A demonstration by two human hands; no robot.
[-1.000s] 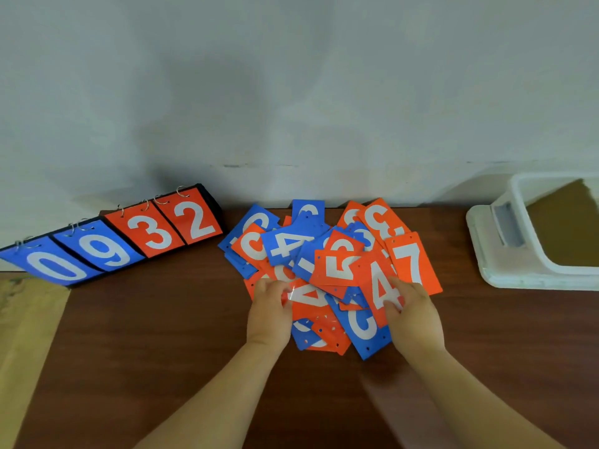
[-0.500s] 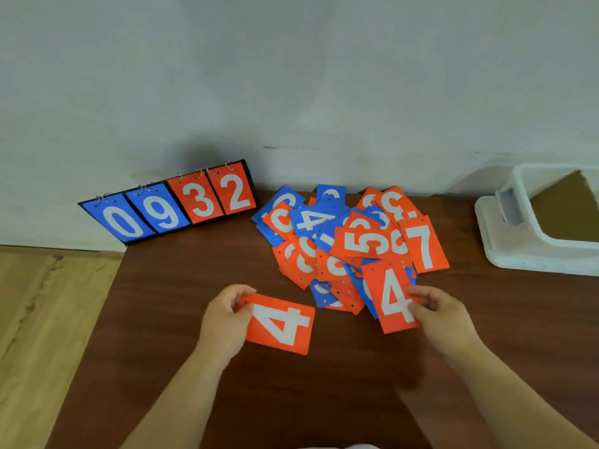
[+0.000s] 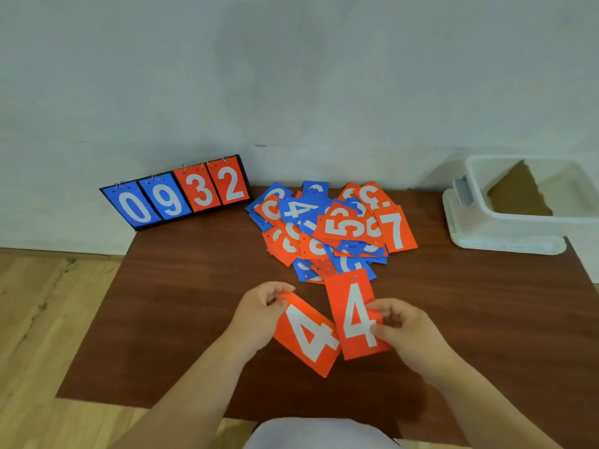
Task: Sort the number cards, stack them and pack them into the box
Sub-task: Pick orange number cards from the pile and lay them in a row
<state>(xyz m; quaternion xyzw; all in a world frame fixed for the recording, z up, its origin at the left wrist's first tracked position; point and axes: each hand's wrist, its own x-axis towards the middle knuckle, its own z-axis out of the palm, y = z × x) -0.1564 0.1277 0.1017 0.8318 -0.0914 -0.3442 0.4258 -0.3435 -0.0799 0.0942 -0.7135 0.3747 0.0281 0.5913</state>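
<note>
The sorting has barely begun. Two orange cards printed with a white 4 are lifted clear of the rest, low in the centre of the frame. The tilted 4 card (image 3: 306, 335) is pinched at its upper corner by the left hand (image 3: 256, 315), whose fingers (image 3: 278, 288) curl over that corner. The upright 4 card (image 3: 353, 315) is gripped at its right edge by the right hand (image 3: 405, 332), thumb and fingers (image 3: 381, 306) closed on it. The upright card's lower left edge overlaps the tilted one, so a matched pair looks close to being put together.

Everything else is left to do. Just above the hands, the pile (image 3: 327, 231) lies loose and unsorted in mid-frame: orange and blue cards crossed over one another at all angles, a 5 and a 7 readable on top. No finished stack shows anywhere. The box (image 3: 505, 231) at the right edge of the frame, well apart from the pile, shows no cards; a brown patch appears inside it, and what that is cannot be told.

The cards are thin, flat, stiff-looking rectangles with a matte finish and small punched holes near one short edge. The box is white, smooth plastic with rounded corners and a thick rim. At upper left a dark scoreboard stand (image 3: 181, 196) carries ring-hung cards reading 0 9 3 2. The tabletop (image 3: 194, 303) is dark red-brown with a fine wood grain; pale wooden floor (image 3: 39, 319) lies to its left, a plain grey wall (image 3: 291, 76) behind.
</note>
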